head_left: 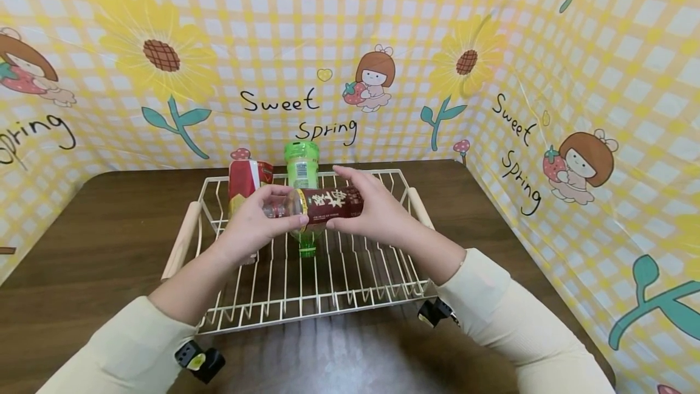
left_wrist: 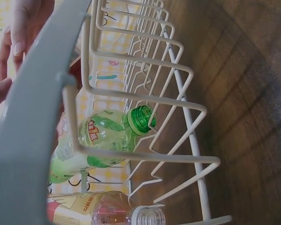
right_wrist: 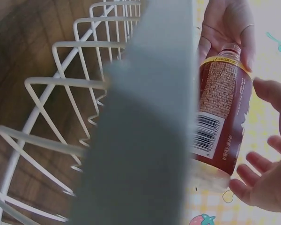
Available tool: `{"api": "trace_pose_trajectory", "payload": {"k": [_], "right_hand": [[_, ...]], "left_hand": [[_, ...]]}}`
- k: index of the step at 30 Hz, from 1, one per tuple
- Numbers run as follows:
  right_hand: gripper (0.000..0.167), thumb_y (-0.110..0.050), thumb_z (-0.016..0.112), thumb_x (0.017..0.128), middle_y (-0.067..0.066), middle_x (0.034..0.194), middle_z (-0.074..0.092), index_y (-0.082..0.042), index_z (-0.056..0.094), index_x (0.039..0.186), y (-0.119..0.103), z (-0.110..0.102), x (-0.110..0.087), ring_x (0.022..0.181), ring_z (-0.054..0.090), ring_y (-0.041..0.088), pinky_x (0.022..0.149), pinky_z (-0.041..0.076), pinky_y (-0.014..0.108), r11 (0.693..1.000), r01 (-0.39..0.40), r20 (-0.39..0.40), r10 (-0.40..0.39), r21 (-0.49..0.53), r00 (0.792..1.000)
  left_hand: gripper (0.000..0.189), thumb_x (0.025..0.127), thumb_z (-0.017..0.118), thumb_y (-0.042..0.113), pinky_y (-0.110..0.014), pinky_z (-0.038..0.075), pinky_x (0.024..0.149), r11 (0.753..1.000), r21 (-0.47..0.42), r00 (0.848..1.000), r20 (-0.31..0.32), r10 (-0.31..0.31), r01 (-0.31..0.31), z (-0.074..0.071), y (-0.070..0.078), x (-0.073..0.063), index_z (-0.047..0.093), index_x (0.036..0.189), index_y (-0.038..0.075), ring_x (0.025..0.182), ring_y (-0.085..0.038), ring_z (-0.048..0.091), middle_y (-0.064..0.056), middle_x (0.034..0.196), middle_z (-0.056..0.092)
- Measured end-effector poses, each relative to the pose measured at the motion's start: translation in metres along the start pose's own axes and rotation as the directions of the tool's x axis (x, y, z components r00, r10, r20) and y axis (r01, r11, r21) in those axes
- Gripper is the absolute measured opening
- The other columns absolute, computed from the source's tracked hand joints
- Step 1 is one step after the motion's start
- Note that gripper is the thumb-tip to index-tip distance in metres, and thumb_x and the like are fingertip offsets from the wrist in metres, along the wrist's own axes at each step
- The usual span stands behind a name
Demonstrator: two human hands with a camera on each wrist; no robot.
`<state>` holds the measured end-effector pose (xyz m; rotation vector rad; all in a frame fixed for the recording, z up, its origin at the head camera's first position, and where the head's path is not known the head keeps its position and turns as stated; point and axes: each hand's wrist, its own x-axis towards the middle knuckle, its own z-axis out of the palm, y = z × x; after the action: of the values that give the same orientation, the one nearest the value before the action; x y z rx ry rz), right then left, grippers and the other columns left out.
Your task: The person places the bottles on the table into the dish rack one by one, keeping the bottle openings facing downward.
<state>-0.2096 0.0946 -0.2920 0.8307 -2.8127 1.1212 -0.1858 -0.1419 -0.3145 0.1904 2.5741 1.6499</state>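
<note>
A plastic drink bottle with a dark red-brown label (head_left: 330,204) lies sideways between my hands, above a wire rack (head_left: 317,314). My left hand (head_left: 254,217) grips its clear neck end, thumb in front and fingers behind. At the bottle's base is my right hand (head_left: 377,205), fingers extended and thumb near the label. The right wrist view shows the label's barcode side (right_wrist: 208,133) and the right fingers (right_wrist: 260,171) spread beside it. Beneath, a green bottle (left_wrist: 100,136) lies in the rack, cap end toward me. Left of it lies a red-and-yellow-labelled bottle (head_left: 240,181), partly hidden by my left hand.
The cream wire rack has wooden handles (head_left: 417,207) on both sides and stands on a dark wooden table (head_left: 131,224). A yellow checked cloth (head_left: 229,53) hangs behind and around the table. Grey bars blur across both wrist views.
</note>
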Motion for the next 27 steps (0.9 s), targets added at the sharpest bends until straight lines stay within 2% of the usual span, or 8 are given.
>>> {"api": "trace_pose_trajectory", "payload": {"k": [2,5,10,13,17,20,23,27], "right_hand": [[0.086,-0.028,0.083,0.078,0.009,0.149,0.041,-0.023,0.036,0.151,0.001,0.0,-0.001,0.127,0.046,0.028,0.102,0.045,0.05,0.998,-0.026,-0.048,0.029,0.057,0.998],[0.083,-0.024,0.082,0.079,0.01,0.15,0.039,-0.018,0.038,0.15,0.003,0.002,-0.002,0.132,0.041,0.029,0.107,0.039,0.052,0.987,-0.052,-0.115,0.07,0.154,0.991],[0.075,-0.019,0.078,0.082,0.009,0.15,0.037,-0.014,0.04,0.147,0.007,0.006,-0.003,0.135,0.039,0.028,0.115,0.032,0.048,0.933,-0.081,-0.193,0.156,0.35,0.969],[0.066,-0.019,0.076,0.084,0.009,0.146,0.044,-0.011,0.045,0.142,0.009,0.008,-0.002,0.131,0.043,0.028,0.111,0.036,0.048,0.908,-0.103,-0.211,0.203,0.407,0.956],[0.056,-0.024,0.074,0.085,0.011,0.141,0.049,-0.009,0.052,0.134,0.01,0.012,0.0,0.128,0.045,0.029,0.104,0.041,0.047,0.887,-0.186,-0.151,0.271,0.423,0.951],[0.059,-0.025,0.072,0.087,0.013,0.144,0.048,-0.009,0.05,0.139,0.009,0.016,0.003,0.132,0.044,0.03,0.105,0.042,0.047,0.862,-0.229,-0.072,0.291,0.452,0.954],[0.067,-0.022,0.07,0.089,0.015,0.148,0.044,-0.008,0.041,0.147,0.007,0.019,0.005,0.136,0.043,0.033,0.108,0.042,0.048,0.826,-0.247,-0.008,0.291,0.507,0.957],[0.073,-0.019,0.069,0.089,0.019,0.149,0.042,-0.009,0.032,0.151,0.002,0.022,0.007,0.137,0.044,0.035,0.109,0.042,0.05,0.781,-0.246,0.021,0.286,0.574,0.958]], "left_hand": [[0.068,0.084,0.077,0.03,-0.039,0.046,0.091,1.0,-0.003,0.999,-0.038,-0.009,0.009,-0.001,0.0,0.001,0.045,0.14,0.008,0.12,-0.034,0.05,-0.02,0.136,0.051],[0.068,0.084,0.078,0.03,-0.035,0.044,0.09,1.0,-0.017,0.995,-0.101,-0.008,0.006,-0.001,0.001,0.001,0.045,0.14,0.008,0.121,-0.032,0.049,-0.019,0.136,0.052],[0.068,0.085,0.077,0.03,-0.029,0.045,0.086,0.998,-0.053,0.978,-0.207,0.003,-0.015,-0.001,0.003,-0.001,0.044,0.14,0.008,0.121,-0.029,0.048,-0.016,0.137,0.051],[0.068,0.085,0.076,0.031,-0.026,0.045,0.084,0.996,-0.079,0.961,-0.276,0.01,-0.033,-0.001,0.005,-0.003,0.044,0.141,0.008,0.122,-0.027,0.046,-0.015,0.138,0.05],[0.069,0.085,0.077,0.029,-0.025,0.045,0.086,0.989,-0.137,0.939,-0.343,0.003,-0.053,0.0,0.008,-0.005,0.043,0.142,0.009,0.123,-0.024,0.045,-0.013,0.14,0.049],[0.07,0.084,0.077,0.028,-0.024,0.044,0.088,0.985,-0.161,0.932,-0.362,-0.001,-0.062,0.001,0.009,-0.006,0.043,0.143,0.01,0.124,-0.022,0.045,-0.011,0.14,0.049],[0.069,0.085,0.077,0.026,-0.019,0.046,0.087,0.981,-0.18,0.936,-0.353,0.002,-0.07,0.002,0.009,-0.005,0.042,0.142,0.009,0.121,-0.021,0.048,-0.012,0.138,0.049],[0.069,0.085,0.076,0.023,-0.014,0.047,0.08,0.979,-0.189,0.949,-0.315,0.015,-0.079,0.005,0.006,-0.005,0.039,0.142,0.007,0.107,-0.015,0.053,-0.009,0.127,0.051]]}}
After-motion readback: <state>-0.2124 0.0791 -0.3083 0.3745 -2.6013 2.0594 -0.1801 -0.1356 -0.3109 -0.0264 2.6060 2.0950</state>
